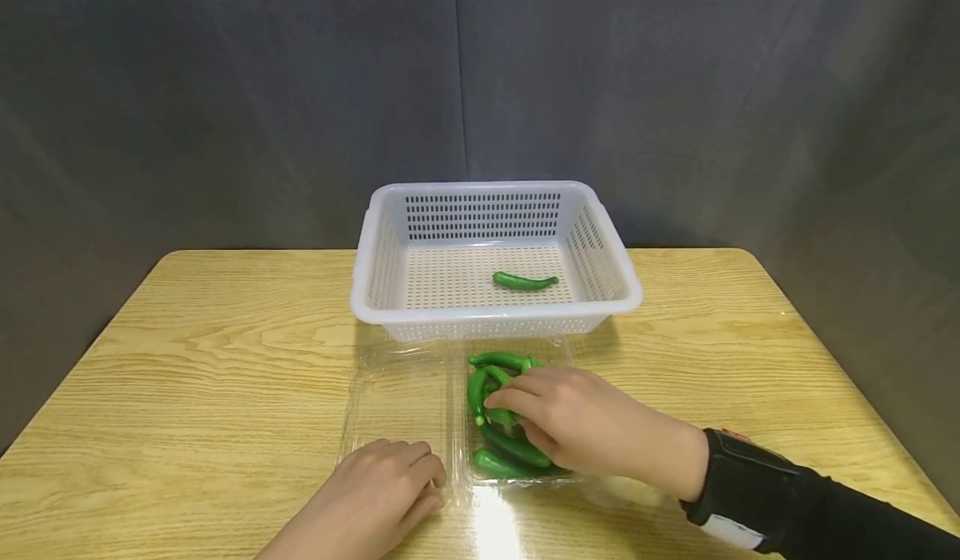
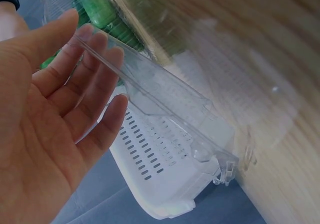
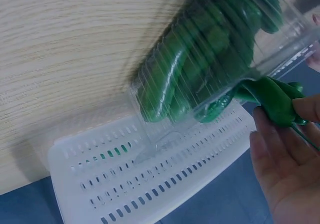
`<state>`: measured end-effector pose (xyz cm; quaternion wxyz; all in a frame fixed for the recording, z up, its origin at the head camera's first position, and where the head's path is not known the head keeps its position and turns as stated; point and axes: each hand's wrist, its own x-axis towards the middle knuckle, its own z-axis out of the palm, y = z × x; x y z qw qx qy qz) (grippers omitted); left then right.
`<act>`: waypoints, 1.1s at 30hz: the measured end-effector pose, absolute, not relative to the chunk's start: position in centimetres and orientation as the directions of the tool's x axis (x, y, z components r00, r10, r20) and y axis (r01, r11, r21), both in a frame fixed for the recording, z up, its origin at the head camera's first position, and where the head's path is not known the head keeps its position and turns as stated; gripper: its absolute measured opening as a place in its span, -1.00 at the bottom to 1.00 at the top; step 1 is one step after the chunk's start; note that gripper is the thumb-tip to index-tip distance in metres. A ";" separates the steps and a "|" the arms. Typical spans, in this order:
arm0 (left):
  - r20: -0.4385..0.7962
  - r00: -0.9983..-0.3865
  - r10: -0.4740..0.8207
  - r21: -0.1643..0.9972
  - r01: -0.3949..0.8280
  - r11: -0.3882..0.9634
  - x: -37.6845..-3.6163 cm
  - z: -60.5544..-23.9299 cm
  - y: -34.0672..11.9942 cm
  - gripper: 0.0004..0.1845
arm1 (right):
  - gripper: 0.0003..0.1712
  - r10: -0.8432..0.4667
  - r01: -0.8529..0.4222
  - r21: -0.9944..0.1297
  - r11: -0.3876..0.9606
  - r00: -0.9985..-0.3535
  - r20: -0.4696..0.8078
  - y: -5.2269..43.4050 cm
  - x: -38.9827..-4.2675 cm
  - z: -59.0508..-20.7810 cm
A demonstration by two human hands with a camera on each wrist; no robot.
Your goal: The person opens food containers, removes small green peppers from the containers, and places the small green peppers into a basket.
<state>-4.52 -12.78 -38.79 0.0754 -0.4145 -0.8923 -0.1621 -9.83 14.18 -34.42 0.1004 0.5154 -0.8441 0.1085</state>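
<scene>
Head view: right hand (image 1: 577,427), lower centre, pinches green pepper (image 1: 497,414) from pile in clear clamshell tray (image 1: 517,478) on counter (image 1: 225,360); left hand (image 1: 375,493), fingers relaxed, rests on tray's open lid (image 1: 397,402). 1 pepper in white basket (image 1: 495,252) above. Risk: light tray lifts or slides with pull if lid slips.

Left wrist view: straight fingers (image 2: 95,49) touch lid edge only, hold weak.

Right wrist view: fingertips (image 3: 307,109) nip pepper end; glossy skin may slip, drop short of basket.

Glossy green peppers (image 1: 501,410) fill a clear box (image 1: 405,410) on a pale wood-grain table (image 1: 210,360) (yellowish, with darker streaks), behind it a white slotted basket (image 1: 375,243) and a dark grey curtain (image 1: 225,85).
</scene>
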 end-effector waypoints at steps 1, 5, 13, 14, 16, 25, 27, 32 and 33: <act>0.268 -0.645 0.716 0.225 0.765 0.604 -4.5 -38.8 -12.8 -0.86 | -0.59 -0.847 -0.892 -0.084 0.443 -0.448 0.287 14.2 -9.8 -34.3; 0.266 -0.645 0.716 0.221 0.764 0.606 -4.5 -38.8 -12.8 -0.86 | -0.59 -0.841 -0.896 -0.094 0.434 -0.440 0.316 14.4 -9.6 -34.1; 0.270 -0.644 0.716 0.214 0.765 0.607 -4.5 -38.8 -12.9 -0.86 | -0.54 -0.828 -0.892 -0.125 0.433 -0.449 0.335 14.6 -9.3 -33.5; 0.272 -0.642 0.717 0.212 0.767 0.606 -4.5 -38.8 -12.9 -0.86 | -0.54 -0.827 -0.893 -0.126 0.432 -0.448 0.339 14.6 -9.3 -33.5; 0.277 -0.641 0.716 0.209 0.767 0.606 -4.5 -38.8 -12.9 -0.86 | -0.52 -0.826 -0.896 -0.128 0.426 -0.443 0.348 14.7 -9.2 -33.4; 0.283 -0.641 0.713 0.214 0.767 0.605 -4.5 -38.9 -12.9 -0.86 | -0.48 -0.827 -0.908 -0.114 0.404 -0.416 0.379 14.8 -8.9 -32.5; 0.277 -0.642 0.715 0.220 0.767 0.603 -4.5 -38.8 -12.9 -0.86 | -0.47 -0.825 -0.908 -0.115 0.404 -0.415 0.384 14.7 -8.9 -32.2; 0.255 -0.648 0.717 0.236 0.761 0.604 -4.6 -38.8 -12.9 -0.88 | -0.46 -0.805 -0.910 -0.090 0.404 -0.401 0.437 14.8 -9.0 -31.6; 0.254 -0.650 0.716 0.238 0.760 0.605 -4.6 -38.8 -12.8 -0.88 | -0.46 -0.800 -0.911 -0.085 0.404 -0.396 0.450 14.9 -9.0 -31.5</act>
